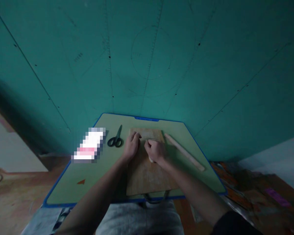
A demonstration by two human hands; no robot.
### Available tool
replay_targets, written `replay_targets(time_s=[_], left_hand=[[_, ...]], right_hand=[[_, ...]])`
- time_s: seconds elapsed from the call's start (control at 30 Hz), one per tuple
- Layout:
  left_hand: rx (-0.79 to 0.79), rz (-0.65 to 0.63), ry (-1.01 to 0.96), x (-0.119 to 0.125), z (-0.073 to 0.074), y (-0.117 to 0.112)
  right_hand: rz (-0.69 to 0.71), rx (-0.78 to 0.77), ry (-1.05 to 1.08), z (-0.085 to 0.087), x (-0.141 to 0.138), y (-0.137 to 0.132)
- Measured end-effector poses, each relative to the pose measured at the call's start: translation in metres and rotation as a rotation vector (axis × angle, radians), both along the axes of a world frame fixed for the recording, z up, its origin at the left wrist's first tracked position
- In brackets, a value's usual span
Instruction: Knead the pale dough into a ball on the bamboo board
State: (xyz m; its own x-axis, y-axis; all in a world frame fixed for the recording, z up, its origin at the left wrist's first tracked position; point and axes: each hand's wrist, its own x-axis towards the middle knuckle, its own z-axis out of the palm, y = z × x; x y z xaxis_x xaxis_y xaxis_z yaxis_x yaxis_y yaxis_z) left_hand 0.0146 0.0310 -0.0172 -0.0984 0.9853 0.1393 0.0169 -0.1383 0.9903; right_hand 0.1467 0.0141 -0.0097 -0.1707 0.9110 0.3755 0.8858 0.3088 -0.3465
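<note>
A wooden cutting board point(149, 182) lies on a small blue-edged table, with both my hands over its upper half. My right hand point(155, 150) is closed in a fist, and a small pale, dough-like lump point(151, 160) shows at its lower edge. To its left, my left hand point(132, 145) rests at the board's left side with its fingers curled in; whatever they may hold is hidden. A whitish dusting marks the wood. Right of the board, a wooden rolling pin point(185, 151) lies at a slant. Dark-handled scissors point(115, 141) lie to the left.
The pale green table top point(103, 182) stands against a green wall point(147, 65). On its left side are a blurred-out white rectangle point(89, 145) and a small orange triangular piece point(81, 181). A dark handle loop point(156, 199) sits at the front edge. Clutter covers the floor at right.
</note>
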Motion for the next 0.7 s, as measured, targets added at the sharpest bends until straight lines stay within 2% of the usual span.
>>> replay_targets(time_s=[0.13,0.37,0.5,0.7], left_hand=[[-0.015,-0.008,-0.036,0.0,0.003,-0.001],[0.0,-0.015,-0.058,0.0,0.004,-0.002],[-0.033,-0.044,-0.083,0.001,0.001,-0.002],[-0.045,-0.043,-0.088,0.001,0.001,-0.001]], right_hand=[[0.011,0.071,-0.041,0.0,-0.002,-0.006],[0.143,0.187,-0.09,0.0,0.006,-0.034],[0.225,0.155,-0.084,0.0,0.014,-0.055],[0.228,0.078,-0.071,0.004,0.017,-0.07]])
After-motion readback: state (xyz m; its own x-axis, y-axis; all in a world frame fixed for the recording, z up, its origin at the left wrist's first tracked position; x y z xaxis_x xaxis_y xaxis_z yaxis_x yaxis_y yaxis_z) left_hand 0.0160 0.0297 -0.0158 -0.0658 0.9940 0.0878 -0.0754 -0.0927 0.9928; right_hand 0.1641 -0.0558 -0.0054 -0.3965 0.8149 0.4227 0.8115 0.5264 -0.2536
